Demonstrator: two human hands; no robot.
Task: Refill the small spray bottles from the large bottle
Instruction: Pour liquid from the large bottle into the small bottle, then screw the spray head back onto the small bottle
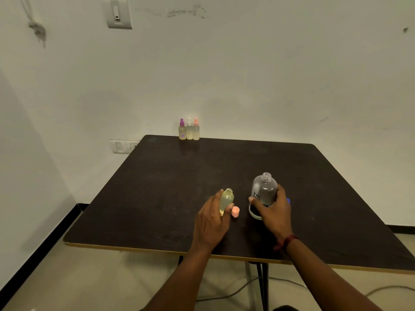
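Observation:
My left hand [211, 223] grips a small clear bottle [226, 199] of pale yellow liquid; its neck is open, with no sprayer on it. A pink cap [235, 212] lies on the dark table [157, 187] just right of that hand. My right hand [275, 212] wraps around the large clear bottle [264, 189], which stands upright with its cap off and bears a dark label. A bit of blue [288, 200] peeks out behind my right hand. Three small spray bottles stand together at the table's far edge: purple-topped [182, 130], white-topped [189, 129] and pink-topped [196, 130].
The table stands against a white wall with a socket plate [124, 146] at its far left corner and a switch [119, 13] high up. Cables [247, 286] run over the floor under the table's near edge, beside a black table leg [262, 286].

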